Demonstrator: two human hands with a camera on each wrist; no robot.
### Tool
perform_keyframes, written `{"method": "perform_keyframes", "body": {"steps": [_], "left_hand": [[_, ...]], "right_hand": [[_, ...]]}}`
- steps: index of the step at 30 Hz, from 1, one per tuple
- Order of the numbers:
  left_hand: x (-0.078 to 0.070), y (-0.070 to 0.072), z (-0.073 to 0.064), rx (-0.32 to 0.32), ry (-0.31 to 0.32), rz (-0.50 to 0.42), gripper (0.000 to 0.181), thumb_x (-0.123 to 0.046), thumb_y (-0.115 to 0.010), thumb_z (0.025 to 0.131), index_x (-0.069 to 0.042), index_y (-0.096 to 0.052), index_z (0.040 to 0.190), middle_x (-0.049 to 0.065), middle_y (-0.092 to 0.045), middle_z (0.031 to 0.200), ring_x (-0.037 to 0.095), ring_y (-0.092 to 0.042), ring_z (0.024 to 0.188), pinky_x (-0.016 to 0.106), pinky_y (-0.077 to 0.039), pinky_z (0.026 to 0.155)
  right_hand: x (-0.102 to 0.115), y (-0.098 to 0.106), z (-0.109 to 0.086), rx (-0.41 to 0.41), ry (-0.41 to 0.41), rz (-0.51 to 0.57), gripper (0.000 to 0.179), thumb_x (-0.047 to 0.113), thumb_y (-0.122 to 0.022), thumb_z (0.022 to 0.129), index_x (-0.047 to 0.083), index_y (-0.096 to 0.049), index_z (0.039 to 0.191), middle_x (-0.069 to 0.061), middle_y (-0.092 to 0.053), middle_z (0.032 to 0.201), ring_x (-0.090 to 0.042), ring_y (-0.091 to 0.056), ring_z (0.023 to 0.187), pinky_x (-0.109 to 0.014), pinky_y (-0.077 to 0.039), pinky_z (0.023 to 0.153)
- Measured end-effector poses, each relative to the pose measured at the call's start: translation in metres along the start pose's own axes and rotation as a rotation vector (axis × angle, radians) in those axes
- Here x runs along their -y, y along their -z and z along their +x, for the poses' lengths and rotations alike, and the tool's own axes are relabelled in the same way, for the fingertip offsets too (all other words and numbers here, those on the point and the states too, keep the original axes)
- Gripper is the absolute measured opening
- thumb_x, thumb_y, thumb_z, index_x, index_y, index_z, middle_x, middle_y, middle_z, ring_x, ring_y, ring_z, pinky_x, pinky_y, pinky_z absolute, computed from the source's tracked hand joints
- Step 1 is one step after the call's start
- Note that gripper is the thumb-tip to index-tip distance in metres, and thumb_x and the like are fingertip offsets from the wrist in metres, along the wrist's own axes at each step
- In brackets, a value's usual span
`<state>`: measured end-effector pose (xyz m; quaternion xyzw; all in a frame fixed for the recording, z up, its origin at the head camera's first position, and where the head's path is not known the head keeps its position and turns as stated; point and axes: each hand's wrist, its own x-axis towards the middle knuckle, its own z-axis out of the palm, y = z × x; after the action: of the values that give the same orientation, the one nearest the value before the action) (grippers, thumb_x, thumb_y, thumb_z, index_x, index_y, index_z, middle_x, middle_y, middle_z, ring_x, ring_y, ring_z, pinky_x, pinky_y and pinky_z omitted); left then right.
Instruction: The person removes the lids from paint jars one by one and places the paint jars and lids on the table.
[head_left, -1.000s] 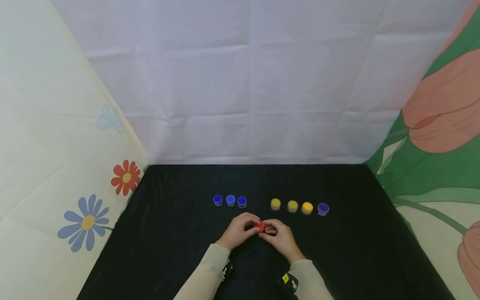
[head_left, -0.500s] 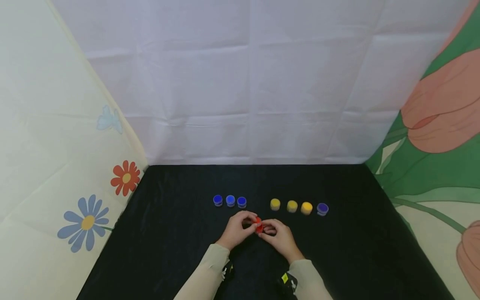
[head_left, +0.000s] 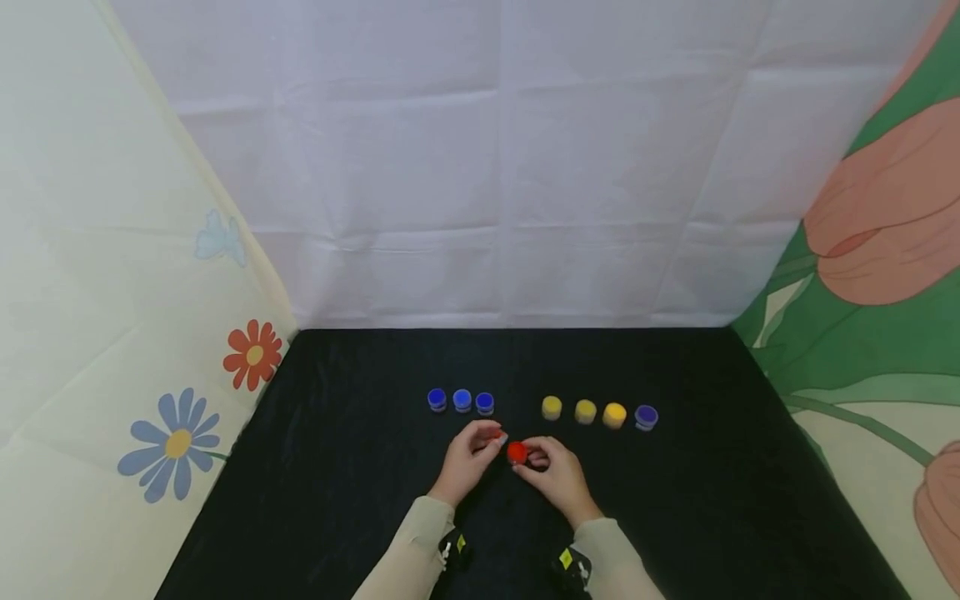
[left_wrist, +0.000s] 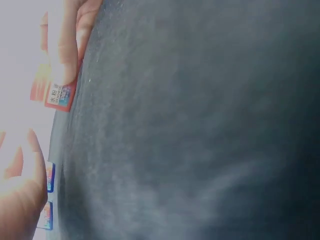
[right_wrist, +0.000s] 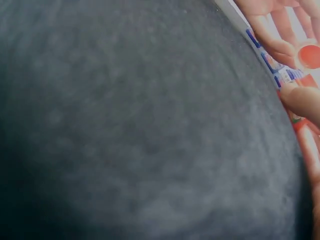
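Note:
A small red paint pot (head_left: 517, 452) is pinched between the thumb and fingers of my right hand (head_left: 558, 479), just over the black cloth. In the left wrist view the printed label on the paint pot (left_wrist: 60, 97) shows beside the thumb. My left hand (head_left: 467, 460) is a little to the left and holds the pot's lid (head_left: 499, 435) between thumb and fingers. The right wrist view shows this lid (right_wrist: 310, 56) as a pale ring with red inside. Lid and pot are apart.
Behind the left hand stands a row of blue paint pots (head_left: 462, 401). Several yellow pots (head_left: 585, 412) and one dark blue pot (head_left: 646, 417) stand behind the right hand. A black cloth (head_left: 337, 467) covers the table, with a white cloth backdrop (head_left: 495, 167) at its far edge.
The lid has come off the red paint pot. My left hand has drawn away to the left with the lid, while my right hand keeps the pot nearly in place.

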<state>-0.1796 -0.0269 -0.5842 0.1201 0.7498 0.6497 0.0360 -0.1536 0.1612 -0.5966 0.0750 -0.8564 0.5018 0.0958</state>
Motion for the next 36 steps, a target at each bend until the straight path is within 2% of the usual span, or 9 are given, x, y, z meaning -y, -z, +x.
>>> {"method": "perform_keyframes", "body": {"steps": [3,6,10,15,22,26,30,33,36], "left_hand": [[0.000,0.001,-0.005,-0.009,0.037,-0.026,0.031,-0.012,-0.065,0.100,-0.002,-0.065,0.130,0.014,-0.069,0.122,0.025,-0.067,0.108,0.028,-0.052,0.093],[0.002,0.001,-0.011,0.015,0.065,-0.052,0.030,-0.016,-0.065,0.101,-0.005,-0.068,0.128,0.012,-0.069,0.123,0.018,-0.067,0.104,0.023,-0.051,0.090],[0.006,0.002,-0.013,0.068,0.057,-0.114,0.026,-0.012,-0.067,0.099,-0.003,-0.068,0.123,0.014,-0.068,0.121,0.011,-0.065,0.098,0.021,-0.051,0.087],[0.007,0.001,-0.018,0.109,0.030,-0.170,0.028,-0.009,-0.069,0.097,0.002,-0.064,0.122,0.013,-0.066,0.114,0.010,-0.065,0.098,0.024,-0.054,0.086],[0.013,-0.001,-0.023,0.115,0.003,-0.073,0.023,-0.010,-0.072,0.095,-0.004,-0.065,0.116,0.002,-0.065,0.107,0.011,-0.065,0.097,0.024,-0.052,0.088],[0.018,-0.002,-0.023,0.122,-0.008,-0.063,0.023,-0.009,-0.073,0.093,-0.006,-0.065,0.115,0.004,-0.066,0.106,0.012,-0.065,0.098,0.026,-0.052,0.089],[0.021,-0.003,-0.023,0.136,0.005,-0.084,0.024,-0.004,-0.073,0.091,-0.005,-0.063,0.112,0.006,-0.066,0.105,0.014,-0.067,0.098,0.026,-0.054,0.087],[0.023,-0.004,-0.023,0.153,0.018,-0.054,0.025,-0.002,-0.075,0.089,-0.007,-0.062,0.110,0.004,-0.062,0.106,0.013,-0.066,0.099,0.025,-0.056,0.086],[0.025,-0.005,-0.021,0.167,0.003,0.010,0.026,-0.002,-0.078,0.087,-0.009,-0.061,0.106,0.001,-0.059,0.106,0.011,-0.066,0.102,0.025,-0.055,0.087]], "right_hand": [[0.003,0.000,0.003,-0.003,-0.053,0.013,0.030,0.004,-0.088,0.075,0.004,-0.072,0.101,-0.003,-0.065,0.093,-0.014,-0.066,0.080,-0.028,-0.059,0.075],[0.007,0.002,0.007,-0.018,-0.113,0.037,0.030,0.003,-0.087,0.077,0.003,-0.072,0.103,-0.007,-0.066,0.095,-0.018,-0.067,0.082,-0.028,-0.059,0.074],[0.011,0.003,0.018,-0.050,-0.144,0.051,0.032,-0.001,-0.085,0.079,-0.001,-0.070,0.107,-0.012,-0.065,0.100,-0.025,-0.069,0.088,-0.031,-0.059,0.077],[0.015,-0.001,0.030,-0.080,-0.144,0.003,0.033,-0.002,-0.082,0.081,-0.004,-0.068,0.110,-0.015,-0.063,0.101,-0.028,-0.069,0.091,-0.038,-0.059,0.080],[0.020,-0.011,0.042,-0.097,-0.112,-0.080,0.031,0.000,-0.082,0.082,-0.005,-0.067,0.108,-0.016,-0.064,0.097,-0.029,-0.069,0.087,-0.041,-0.059,0.079],[0.022,-0.016,0.048,-0.118,-0.115,-0.120,0.030,0.002,-0.082,0.083,-0.005,-0.066,0.108,-0.017,-0.064,0.098,-0.029,-0.068,0.087,-0.043,-0.059,0.080],[0.024,-0.020,0.053,-0.149,-0.109,-0.150,0.028,0.003,-0.081,0.085,-0.004,-0.066,0.107,-0.017,-0.062,0.097,-0.029,-0.068,0.087,-0.043,-0.058,0.080],[0.024,-0.023,0.055,-0.163,-0.109,-0.167,0.027,0.003,-0.081,0.084,-0.004,-0.066,0.105,-0.015,-0.061,0.095,-0.028,-0.068,0.084,-0.042,-0.059,0.079],[0.023,-0.027,0.057,-0.166,-0.106,-0.179,0.026,0.003,-0.081,0.084,-0.004,-0.066,0.104,-0.015,-0.060,0.092,-0.027,-0.066,0.081,-0.042,-0.058,0.075]]}}
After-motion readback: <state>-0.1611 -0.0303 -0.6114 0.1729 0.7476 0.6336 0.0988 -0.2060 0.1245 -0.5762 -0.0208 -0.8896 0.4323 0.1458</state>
